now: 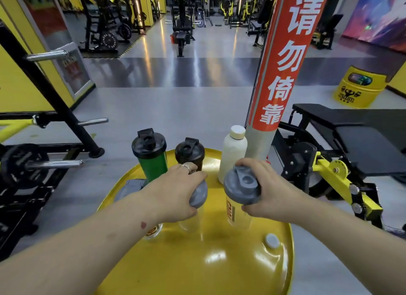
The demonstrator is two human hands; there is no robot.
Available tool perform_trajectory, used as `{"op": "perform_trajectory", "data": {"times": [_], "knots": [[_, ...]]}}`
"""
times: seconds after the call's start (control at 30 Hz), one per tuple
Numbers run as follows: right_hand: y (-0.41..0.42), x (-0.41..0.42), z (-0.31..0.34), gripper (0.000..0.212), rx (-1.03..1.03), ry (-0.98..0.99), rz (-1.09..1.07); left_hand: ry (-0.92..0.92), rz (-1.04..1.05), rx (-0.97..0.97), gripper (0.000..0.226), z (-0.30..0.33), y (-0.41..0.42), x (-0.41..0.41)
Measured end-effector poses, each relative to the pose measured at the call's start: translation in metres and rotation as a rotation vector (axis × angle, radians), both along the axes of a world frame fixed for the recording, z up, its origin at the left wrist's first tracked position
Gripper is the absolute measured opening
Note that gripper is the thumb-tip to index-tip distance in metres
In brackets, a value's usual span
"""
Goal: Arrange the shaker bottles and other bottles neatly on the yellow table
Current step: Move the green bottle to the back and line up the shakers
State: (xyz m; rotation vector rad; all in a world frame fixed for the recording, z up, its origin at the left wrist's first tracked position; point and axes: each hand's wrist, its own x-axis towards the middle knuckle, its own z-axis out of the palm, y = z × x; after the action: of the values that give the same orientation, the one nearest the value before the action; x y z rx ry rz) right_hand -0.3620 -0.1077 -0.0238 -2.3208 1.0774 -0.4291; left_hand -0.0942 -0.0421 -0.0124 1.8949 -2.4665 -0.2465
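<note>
From the head camera, a round yellow table (pixel 197 261) fills the lower middle of the view, glossy and rimmed, with a gym floor and machines spreading out behind it. The left hand (pixel 175 191) reaches in from the lower left and lies over the grey lid of a clear shaker (pixel 194 211), fingers curled down around the lid's edge and thumb against its near side, so the hand is holding that lid; a ring sits on one finger. The right hand (pixel 267 189) comes in from the lower right and grips the grey lid of a second clear shaker with yellow print (pixel 238 198), fingers wrapped around the far and right side of the lid and the thumb on its near side. The two shakers stand upright, just beside each other near the table's centre. Behind them, along the far edge, stand a green shaker with a black lid (pixel 150 156), a dark brown shaker with a black lid (pixel 190 153) and a white bottle with a pale cap (pixel 232 154), all upright. Under the left forearm part of another clear container (pixel 153 232) shows, mostly hidden. A small grey cap (pixel 272 241) lies on the table near its right rim. A grey cloth (pixel 131 188) rests at the left edge. A pole with a red banner (pixel 283 61) rises just behind the table.
</note>
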Motion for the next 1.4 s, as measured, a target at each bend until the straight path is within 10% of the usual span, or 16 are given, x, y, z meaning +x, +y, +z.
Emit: {"op": "perform_trajectory", "data": {"times": [1.4], "knots": [[-0.001, -0.007, -0.023, 0.108, 0.301, -0.101, -0.101, 0.292, 0.186, 0.148, 0.11, -0.002, 0.008, 0.006]]}}
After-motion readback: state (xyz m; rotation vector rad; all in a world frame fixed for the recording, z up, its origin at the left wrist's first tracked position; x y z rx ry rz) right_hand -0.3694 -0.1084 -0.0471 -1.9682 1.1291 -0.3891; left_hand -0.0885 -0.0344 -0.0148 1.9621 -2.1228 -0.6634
